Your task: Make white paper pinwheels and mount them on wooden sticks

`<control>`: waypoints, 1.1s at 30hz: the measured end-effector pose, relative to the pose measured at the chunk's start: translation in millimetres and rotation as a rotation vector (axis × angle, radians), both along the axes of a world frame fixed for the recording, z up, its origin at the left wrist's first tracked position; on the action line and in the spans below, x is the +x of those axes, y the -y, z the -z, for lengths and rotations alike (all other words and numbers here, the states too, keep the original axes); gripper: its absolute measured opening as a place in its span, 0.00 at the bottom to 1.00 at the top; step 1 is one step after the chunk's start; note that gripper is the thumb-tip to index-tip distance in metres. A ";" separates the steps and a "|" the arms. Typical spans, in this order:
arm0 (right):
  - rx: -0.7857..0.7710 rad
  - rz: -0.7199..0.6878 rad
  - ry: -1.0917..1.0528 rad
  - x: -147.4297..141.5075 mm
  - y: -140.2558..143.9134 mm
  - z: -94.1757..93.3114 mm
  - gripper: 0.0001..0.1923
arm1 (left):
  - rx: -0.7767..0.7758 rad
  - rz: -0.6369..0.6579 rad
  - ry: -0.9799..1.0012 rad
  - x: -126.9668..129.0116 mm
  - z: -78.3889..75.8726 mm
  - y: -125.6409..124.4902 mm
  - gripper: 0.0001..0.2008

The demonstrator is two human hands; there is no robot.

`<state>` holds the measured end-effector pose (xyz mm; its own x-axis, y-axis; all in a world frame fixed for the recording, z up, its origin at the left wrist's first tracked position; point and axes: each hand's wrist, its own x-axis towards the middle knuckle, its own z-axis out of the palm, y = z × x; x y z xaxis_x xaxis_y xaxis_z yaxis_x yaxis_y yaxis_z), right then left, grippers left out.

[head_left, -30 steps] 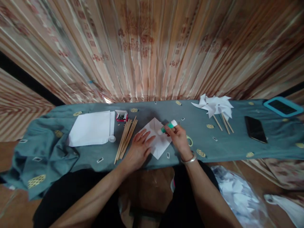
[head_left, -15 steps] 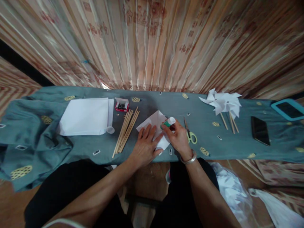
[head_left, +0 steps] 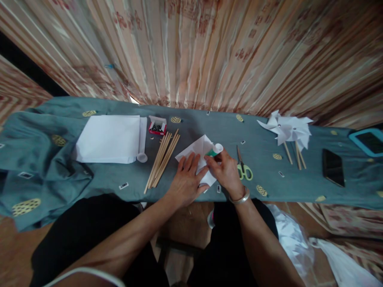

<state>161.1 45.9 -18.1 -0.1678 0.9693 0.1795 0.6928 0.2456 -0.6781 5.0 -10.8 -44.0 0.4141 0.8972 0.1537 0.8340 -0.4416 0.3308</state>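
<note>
A folded white sheet of paper (head_left: pixel 193 149) lies on the cloth in front of me. My left hand (head_left: pixel 187 179) rests flat on its lower left part, fingers spread. With a bent-finger grip, my right hand (head_left: pixel 226 171) holds a green and white glue stick (head_left: pixel 216 150) tilted over the paper's right side; the glue end is hidden by my fingers. Scissors with light green handles (head_left: pixel 245 172) lie just right of that hand. Left of the paper is a bundle of thin wooden sticks (head_left: pixel 163 159).
A stack of white paper (head_left: pixel 107 139) lies left, with a clear round cap (head_left: pixel 142 158) by its corner. Behind the sticks sits a small red box (head_left: pixel 157 125) of dark pins. Paper pinwheels (head_left: pixel 295 128), a black phone (head_left: pixel 333 167) and a blue-framed device (head_left: pixel 369 141) are at right.
The glue stick has tilted further over and shifted slightly in my right hand. My left hand stays on the paper. The whole view has shifted a little.
</note>
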 end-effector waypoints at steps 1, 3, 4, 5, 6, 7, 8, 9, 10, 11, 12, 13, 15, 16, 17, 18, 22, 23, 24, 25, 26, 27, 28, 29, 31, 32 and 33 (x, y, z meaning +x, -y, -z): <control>0.004 -0.002 -0.004 -0.1 -0.2 0.5 0.14 | 0.001 -0.002 0.002 0.4 0.4 0.0 0.30; 0.009 -0.004 -0.005 -0.4 0.0 1.0 0.14 | 0.000 -0.004 0.001 1.1 0.9 -0.1 0.30; 0.011 -0.002 -0.004 -0.7 0.2 1.1 0.15 | -0.001 -0.004 0.000 1.4 0.8 -0.1 0.30; 0.014 0.001 -0.001 -1.0 0.6 1.3 0.15 | 0.000 -0.005 -0.001 1.6 0.4 -0.1 0.30; 0.020 0.006 0.003 -1.3 0.9 1.5 0.15 | 0.001 -0.007 -0.003 1.7 -0.1 0.0 0.30; 0.026 0.009 0.007 -1.7 1.3 1.9 0.15 | 0.004 -0.009 -0.004 1.8 -0.9 0.1 0.30; 0.033 0.014 0.010 -2.1 1.6 2.3 0.16 | 0.006 -0.011 -0.007 1.8 -1.7 0.3 0.30; 0.041 0.018 0.012 -2.5 1.8 2.8 0.16 | 0.008 -0.012 -0.010 1.8 -2.6 0.5 0.30; 0.048 0.021 0.013 -2.9 2.0 3.2 0.17 | 0.008 -0.012 -0.014 1.7 -3.4 0.7 0.30; 0.053 0.023 0.017 -3.3 2.1 3.5 0.17 | 0.007 -0.013 -0.019 1.7 -3.9 0.8 0.30; 0.055 0.026 0.021 -3.6 2.2 3.8 0.17 | 0.007 -0.012 -0.023 1.7 -4.3 0.9 0.30; 0.055 0.027 0.024 -3.9 2.3 3.9 0.17 | 0.007 -0.012 -0.026 1.8 -4.4 0.9 0.30; 0.054 0.024 0.026 -4.5 2.5 3.9 0.16 | 0.012 -0.013 -0.027 2.0 -4.0 0.9 0.30; 0.053 0.020 0.025 -4.6 2.6 3.9 0.16 | 0.013 -0.014 -0.027 2.0 -3.7 0.9 0.30; 0.056 0.016 0.023 -4.7 2.7 4.0 0.15 | 0.013 -0.014 -0.027 2.1 -3.4 0.9 0.30; 0.061 0.012 0.020 -4.8 2.7 4.1 0.15 | 0.012 -0.013 -0.027 2.2 -3.2 1.0 0.30; 0.081 0.005 0.020 -5.2 2.6 4.7 0.15 | 0.008 -0.011 -0.026 2.7 -3.6 1.2 0.29; 0.085 0.004 0.021 -5.4 2.6 4.8 0.15 | 0.009 -0.012 -0.027 2.8 -3.9 1.2 0.29; 0.088 0.001 0.024 -5.5 2.6 4.7 0.15 | 0.010 -0.014 -0.028 2.9 -4.1 1.2 0.29; 0.088 -0.002 0.029 -5.7 2.6 4.6 0.15 | 0.009 -0.014 -0.030 3.0 -4.3 1.1 0.30; 0.084 -0.003 0.035 -6.0 2.7 4.3 0.15 | 0.010 -0.013 -0.032 3.0 -4.3 1.1 0.30; 0.078 -0.003 0.040 -6.2 2.8 4.0 0.16 | 0.010 -0.011 -0.033 3.0 -4.2 1.1 0.30; 0.072 -0.003 0.046 -6.4 2.9 3.6 0.16 | 0.010 -0.009 -0.034 3.0 -4.0 1.1 0.30; 0.068 -0.003 0.051 -6.7 3.0 3.1 0.16 | 0.012 -0.008 -0.034 3.0 -3.8 1.1 0.29; 0.064 -0.011 0.056 -7.0 3.3 2.3 0.16 | 0.018 -0.007 -0.034 2.9 -3.5 1.3 0.29; 0.066 -0.016 0.055 -7.1 3.6 1.9 0.15 | 0.020 -0.008 -0.033 2.9 -3.4 1.4 0.29; 0.067 -0.022 0.054 -7.1 3.8 1.6 0.15 | 0.020 -0.009 -0.032 2.9 -3.5 1.5 0.29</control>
